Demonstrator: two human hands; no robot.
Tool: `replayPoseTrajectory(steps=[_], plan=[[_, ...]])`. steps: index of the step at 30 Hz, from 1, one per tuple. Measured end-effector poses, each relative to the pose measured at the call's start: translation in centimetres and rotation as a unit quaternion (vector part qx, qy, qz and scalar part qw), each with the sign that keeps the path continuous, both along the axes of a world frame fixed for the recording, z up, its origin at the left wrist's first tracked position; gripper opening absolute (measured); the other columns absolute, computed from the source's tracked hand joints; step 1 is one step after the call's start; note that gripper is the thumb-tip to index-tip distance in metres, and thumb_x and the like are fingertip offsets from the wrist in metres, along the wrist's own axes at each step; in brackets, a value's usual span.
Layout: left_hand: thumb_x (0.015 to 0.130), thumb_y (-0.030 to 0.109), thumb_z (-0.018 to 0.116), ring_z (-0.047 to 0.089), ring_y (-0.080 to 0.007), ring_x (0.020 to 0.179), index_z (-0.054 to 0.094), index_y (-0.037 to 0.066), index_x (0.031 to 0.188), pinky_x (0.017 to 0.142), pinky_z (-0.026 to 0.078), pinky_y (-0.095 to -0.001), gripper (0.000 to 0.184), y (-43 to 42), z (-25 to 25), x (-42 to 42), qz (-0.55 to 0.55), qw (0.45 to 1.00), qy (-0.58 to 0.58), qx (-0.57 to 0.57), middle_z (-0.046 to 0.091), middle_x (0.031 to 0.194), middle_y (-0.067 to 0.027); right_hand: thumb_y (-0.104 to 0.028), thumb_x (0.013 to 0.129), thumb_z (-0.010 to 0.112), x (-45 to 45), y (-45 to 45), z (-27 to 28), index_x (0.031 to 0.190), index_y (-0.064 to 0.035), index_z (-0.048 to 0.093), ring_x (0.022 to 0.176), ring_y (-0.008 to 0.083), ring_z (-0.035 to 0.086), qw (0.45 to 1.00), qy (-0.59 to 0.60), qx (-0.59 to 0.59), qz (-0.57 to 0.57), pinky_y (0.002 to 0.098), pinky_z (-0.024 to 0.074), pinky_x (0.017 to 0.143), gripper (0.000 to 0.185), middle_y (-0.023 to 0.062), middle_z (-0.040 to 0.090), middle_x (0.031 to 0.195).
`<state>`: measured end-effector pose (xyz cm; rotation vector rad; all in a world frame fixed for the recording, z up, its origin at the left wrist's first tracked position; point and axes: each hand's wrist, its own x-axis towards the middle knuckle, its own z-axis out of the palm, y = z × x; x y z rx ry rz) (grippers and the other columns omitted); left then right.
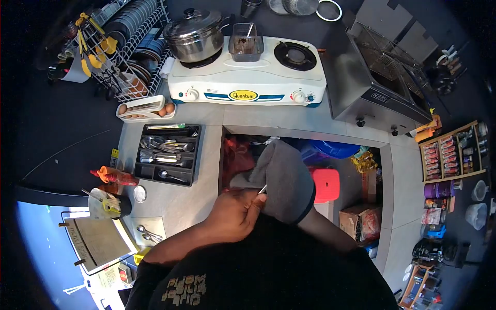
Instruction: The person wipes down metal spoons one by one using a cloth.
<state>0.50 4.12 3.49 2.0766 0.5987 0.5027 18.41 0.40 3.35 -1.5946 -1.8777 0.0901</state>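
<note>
My left hand (236, 213) is closed, its thumb and fingers pinching a thin shiny metal utensil (263, 189). Only a short length of that metal shows, so its kind is hidden. A grey cloth (288, 178) drapes over my right hand (313, 223), leaving just the wrist side bare. The cloth is gathered around my right hand and folds up against the utensil and my left fingers. My right fingers themselves are covered. To the left, a black cutlery tray (192, 155) holds spoons and forks in its compartments.
Ahead stands a white gas stove (248, 80) with a lidded steel pot (194, 39). A deep fryer (380, 98) is at right, a dish rack (129, 95) at left. Below my hands, an opening in the counter shows a red stool (326, 185) and a cardboard box (352, 219).
</note>
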Motion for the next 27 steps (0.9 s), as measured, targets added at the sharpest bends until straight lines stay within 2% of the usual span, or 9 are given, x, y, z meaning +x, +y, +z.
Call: replayPoseTrajectory(steps=[5,7,9,11,13,17,20,25,27], plan=[[0.102,0.023,0.046,0.054,-0.0383,0.054,0.051,0.003,0.08,0.05,0.04,-0.0435,0.03,-0.3,0.5,0.1,0.008,0.999,0.025,-0.03,0.05,0.06,-0.0179,-0.038,0.067,0.075,2.0,-0.6,-1.4,0.124,0.0056,0.049,0.103,0.0406,0.054,0.995,-0.054,0.05,-0.065,0.0458,0.0428,0.091,0.077,0.0252,0.054,0.111],[0.102,0.022,0.047,0.054,-0.0373,0.053,0.051,0.003,0.08,0.05,0.04,-0.0426,0.029,-0.4,0.2,0.0,0.014,0.999,0.014,-0.04,0.049,0.059,-0.0177,-0.041,0.068,0.076,0.4,0.2,1.7,0.132,0.0076,0.042,0.108,0.0413,0.052,0.982,-0.069,-0.163,-0.059,0.0467,0.0413,0.096,0.088,0.0261,0.052,0.118],[0.102,0.022,0.047,0.051,-0.0357,0.051,0.05,0.003,0.08,0.05,0.04,-0.0416,0.03,-0.2,0.1,-0.1,0.019,0.999,0.008,-0.049,0.048,0.058,-0.0172,-0.041,0.068,0.074,-0.4,0.4,2.0,0.129,0.006,0.045,0.105,0.0407,0.053,0.986,-0.048,-0.153,-0.042,0.0469,0.0422,0.092,0.082,0.0246,0.052,0.114],[0.102,0.022,0.048,0.049,-0.0322,0.049,0.05,0.003,0.08,0.049,0.039,-0.0398,0.029,0.0,0.3,-0.1,0.027,0.998,0.005,-0.064,0.046,0.057,-0.0156,-0.038,0.07,0.07,-0.6,0.1,-0.3,0.115,0.0009,0.056,0.093,0.0388,0.055,0.996,0.003,0.084,-0.014,0.0465,0.0457,0.079,0.062,0.0208,0.056,0.101],[0.102,0.02,0.049,0.045,-0.0268,0.047,0.05,0.003,0.08,0.049,0.037,-0.0371,0.028,-0.3,0.8,0.0,0.036,0.995,0.004,-0.091,0.043,0.057,-0.013,-0.037,0.069,0.071,0.6,0.1,-0.6,0.117,0.0011,0.056,0.092,0.0395,0.055,0.995,-0.016,0.093,-0.032,0.0469,0.0452,0.08,0.063,0.021,0.056,0.102],[0.101,0.016,0.051,0.041,-0.0134,0.052,0.054,0.003,0.083,0.05,0.035,-0.0317,0.022,-0.4,-0.6,-0.1,0.063,0.988,-0.087,-0.112,0.041,0.057,-0.0048,-0.045,0.074,0.074,1.9,-0.6,-2.9,0.137,0.0027,0.041,0.118,0.0424,0.048,0.994,-0.053,0.064,-0.076,0.0478,0.0402,0.099,0.086,0.0229,0.049,0.129],[0.1,0.016,0.054,0.04,-0.0084,0.057,0.057,0.002,0.086,0.052,0.035,-0.0288,0.02,-0.2,-0.8,-0.4,0.077,0.983,-0.087,-0.142,0.043,0.059,-0.001,-0.042,0.066,0.073,1.4,-0.2,-4.5,0.117,0.0011,0.056,0.104,0.0402,0.055,0.991,-0.045,0.101,-0.079,0.0495,0.0449,0.085,0.069,0.0198,0.056,0.102],[0.1,0.018,0.055,0.044,-0.0075,0.061,0.059,0.002,0.085,0.057,0.039,-0.0262,0.023,-0.2,-1.7,-0.2,0.087,0.973,-0.083,-0.199,0.051,0.064,-0.0012,-0.044,0.069,0.068,-1.4,-0.3,4.2,0.108,-0.0001,0.059,0.097,0.037,0.054,0.992,-0.07,-0.06,-0.092,0.048,0.0416,0.084,0.06,0.0171,0.055,0.097],[0.1,0.019,0.055,0.047,-0.0073,0.064,0.06,0.002,0.086,0.059,0.04,-0.0259,0.023,-0.3,-0.8,-0.4,0.06,0.975,-0.049,-0.21,0.054,0.067,-0.0018,-0.043,0.07,0.067,-0.8,0.2,4.5,0.106,-0.0018,0.06,0.092,0.0359,0.052,0.994,-0.084,-0.03,-0.06,0.047,0.0402,0.082,0.055,0.0161,0.054,0.095]])
